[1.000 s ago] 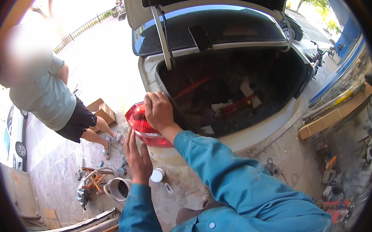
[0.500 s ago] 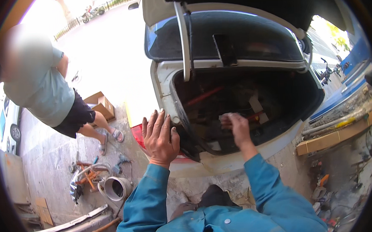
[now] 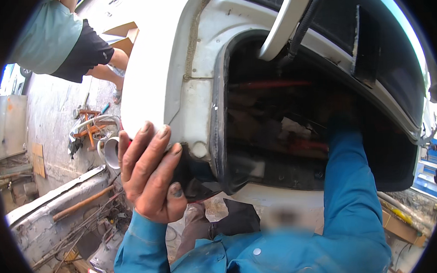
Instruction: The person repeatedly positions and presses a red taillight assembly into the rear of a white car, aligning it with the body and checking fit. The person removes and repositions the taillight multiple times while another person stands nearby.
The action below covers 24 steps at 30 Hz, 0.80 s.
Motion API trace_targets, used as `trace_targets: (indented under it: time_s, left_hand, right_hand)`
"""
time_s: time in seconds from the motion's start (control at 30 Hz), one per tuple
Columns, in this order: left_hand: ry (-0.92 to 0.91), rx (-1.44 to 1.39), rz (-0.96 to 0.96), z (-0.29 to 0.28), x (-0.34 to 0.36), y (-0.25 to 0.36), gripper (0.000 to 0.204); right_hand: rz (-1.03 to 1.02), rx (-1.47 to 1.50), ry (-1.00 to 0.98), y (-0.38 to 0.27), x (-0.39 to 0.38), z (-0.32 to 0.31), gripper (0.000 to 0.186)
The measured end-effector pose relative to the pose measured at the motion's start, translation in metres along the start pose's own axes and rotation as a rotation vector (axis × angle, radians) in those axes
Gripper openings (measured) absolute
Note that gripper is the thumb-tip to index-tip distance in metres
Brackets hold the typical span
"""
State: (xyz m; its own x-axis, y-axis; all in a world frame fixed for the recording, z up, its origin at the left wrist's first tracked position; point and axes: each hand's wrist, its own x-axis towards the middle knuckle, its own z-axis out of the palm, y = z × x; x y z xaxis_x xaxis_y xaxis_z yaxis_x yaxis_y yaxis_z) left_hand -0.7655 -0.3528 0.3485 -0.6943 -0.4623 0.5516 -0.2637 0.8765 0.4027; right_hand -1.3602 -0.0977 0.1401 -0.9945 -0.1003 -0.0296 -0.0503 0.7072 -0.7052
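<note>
My left hand (image 3: 152,176) rests against the rear corner of a white car (image 3: 147,71), fingers stretched out and slightly apart, holding nothing. The car's boot stands open, its opening edged by a black rubber seal (image 3: 219,122). Inside that dark space reaches my right arm in a blue sleeve (image 3: 350,169); the hand at its end is lost in shadow. To the left of the arm lie a crumpled white piece (image 3: 296,127) and a red object (image 3: 309,146). Deeper in, a long red bar (image 3: 279,84) runs across.
A curved white hinge arm (image 3: 287,21) comes down into the opening. On the left stands a person in dark shorts (image 3: 85,52), near a cardboard box (image 3: 125,40). An orange frame (image 3: 90,130), a pale bucket (image 3: 112,153) and a wooden pole (image 3: 82,203) lie around the floor there.
My view has come closer to the boot. My right hand has gone from above the opening to deep inside, out of sight. My left hand stays at the car's corner, fingers more bent.
</note>
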Motion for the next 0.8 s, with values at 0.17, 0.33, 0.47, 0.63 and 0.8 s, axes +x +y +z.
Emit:
trace_targets:
  time_s: [0.17, 0.33, 0.47, 0.63, 0.8]
  left_hand:
    - [0.024, 0.021, -0.036, 0.003, 0.000, 0.005, 0.052]
    - [0.030, 0.016, -0.004, 0.008, 0.001, 0.004, 0.052]
    - [0.083, 0.030, 0.060, 0.009, 0.002, 0.003, 0.051]
    - [0.118, 0.003, 0.088, 0.012, 0.001, 0.001, 0.046]
    - [0.059, -0.047, 0.116, -0.003, -0.002, -0.004, 0.048]
  right_hand:
    - [0.014, 0.218, 0.000, 0.006, 0.033, 0.003, 0.039]
    - [0.095, 0.870, -0.027, 0.079, -0.022, -0.073, 0.041]
    - [0.213, 1.057, -0.018, 0.094, -0.130, -0.153, 0.043]
    - [0.230, 1.224, -0.098, 0.039, -0.314, -0.240, 0.046]
    - [-0.043, 0.980, -0.133, 0.069, -0.456, -0.308, 0.055]
